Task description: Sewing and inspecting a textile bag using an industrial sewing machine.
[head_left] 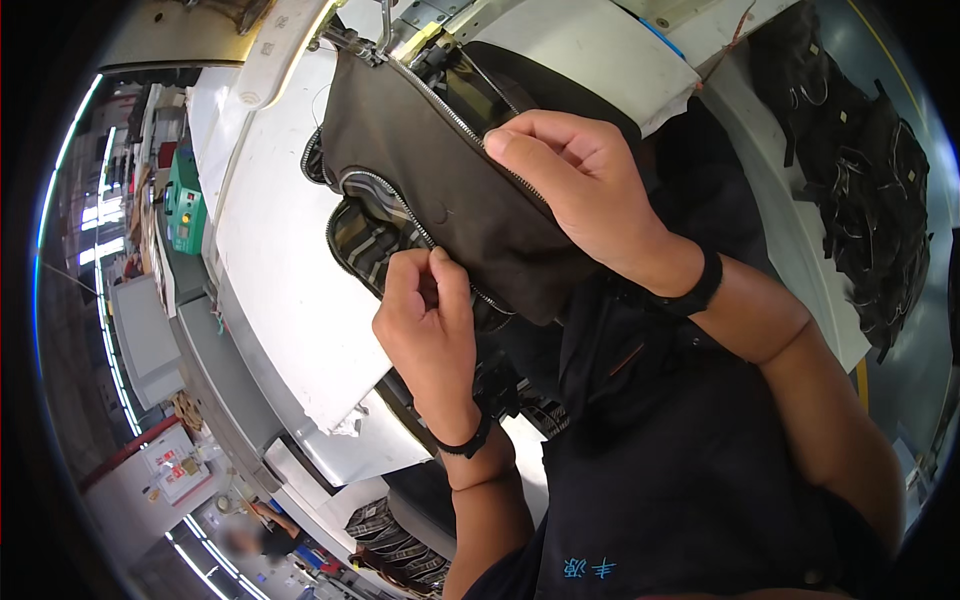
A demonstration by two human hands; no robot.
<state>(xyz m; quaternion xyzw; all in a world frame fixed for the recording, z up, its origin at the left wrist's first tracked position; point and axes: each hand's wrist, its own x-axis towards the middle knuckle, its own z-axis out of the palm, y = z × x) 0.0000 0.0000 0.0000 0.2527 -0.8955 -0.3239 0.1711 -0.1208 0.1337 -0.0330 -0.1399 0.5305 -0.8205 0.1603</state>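
A dark olive bag piece (385, 140) with metal zippers and a striped lining lies under the sewing machine head (260, 60), its upper zipper (440, 103) running up to the presser foot (370, 55). My left hand (425, 325) is closed, pinching the edge of the lower curved zipper (400, 205). My right hand (575, 185) is closed with thumb and fingertips on the upper zipper farther right, holding the fabric there. The fingers partly hide what is gripped.
A white work surface (265, 280) extends left and below the bag. A pile of dark bag pieces (860, 200) lies at right. A green device (183, 205) stands at far left. Striped fabric (390, 550) lies at lower left, near another person (270, 530).
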